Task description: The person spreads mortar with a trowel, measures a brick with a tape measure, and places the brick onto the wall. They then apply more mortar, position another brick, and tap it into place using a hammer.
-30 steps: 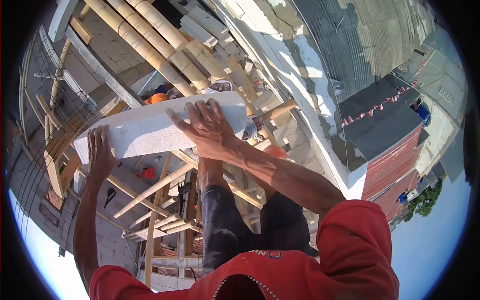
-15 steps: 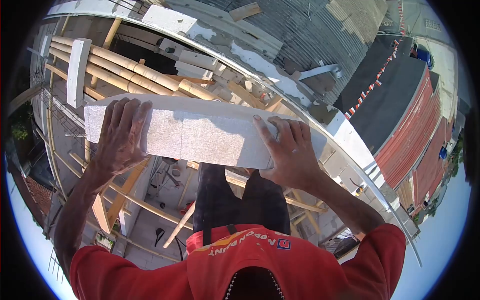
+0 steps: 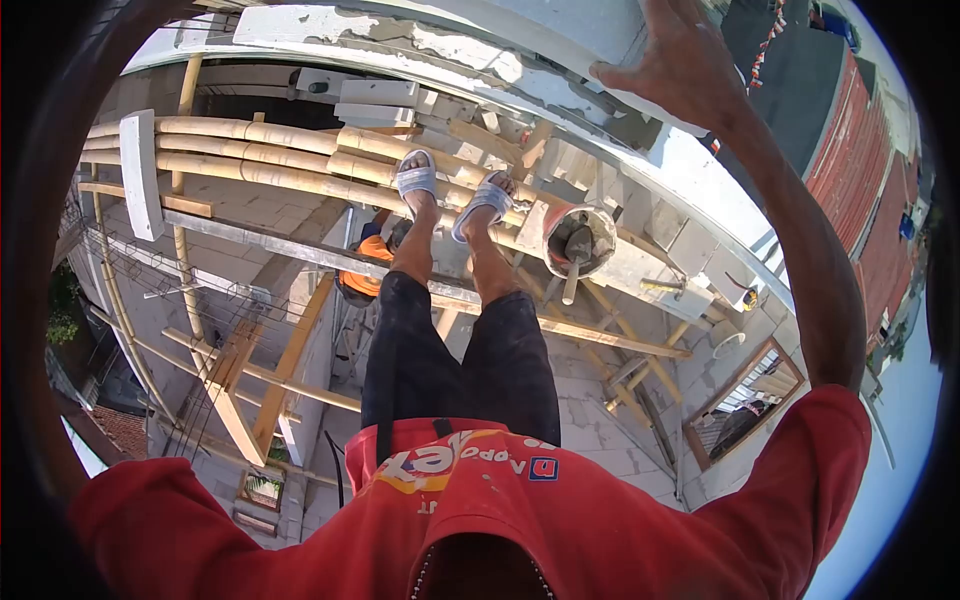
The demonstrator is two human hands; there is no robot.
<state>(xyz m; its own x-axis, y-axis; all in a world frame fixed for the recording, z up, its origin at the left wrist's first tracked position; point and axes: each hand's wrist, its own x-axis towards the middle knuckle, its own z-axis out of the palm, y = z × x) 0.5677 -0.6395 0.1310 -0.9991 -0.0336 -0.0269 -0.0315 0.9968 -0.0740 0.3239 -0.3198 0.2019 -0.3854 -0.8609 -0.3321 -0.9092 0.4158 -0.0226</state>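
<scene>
A pale lightweight concrete block point(image 3: 570, 28) is raised at the top edge of the view, partly cut off. My right hand point(image 3: 685, 65) grips its right end, thumb along the lower side; the other fingers run toward the top edge. My left forearm point(image 3: 50, 200) stretches up the left edge, but the left hand lies outside the view. Below the block runs a wall top point(image 3: 440, 45) with patches of mortar. A bucket point(image 3: 608, 235) holding a trowel point(image 3: 577, 250) stands to the right of my feet.
My sandalled feet point(image 3: 417, 180) stand on bamboo poles point(image 3: 260, 155) high above a floor. Another block point(image 3: 140, 175) rests across the poles at left. A co-worker in orange point(image 3: 368, 265) is below. Timber beams point(image 3: 290, 370) and a hand tool point(image 3: 662, 287) lie around.
The block has moved from in front of my chest up and away toward the wall top. My left hand has left the view; my feet and the bucket now show.
</scene>
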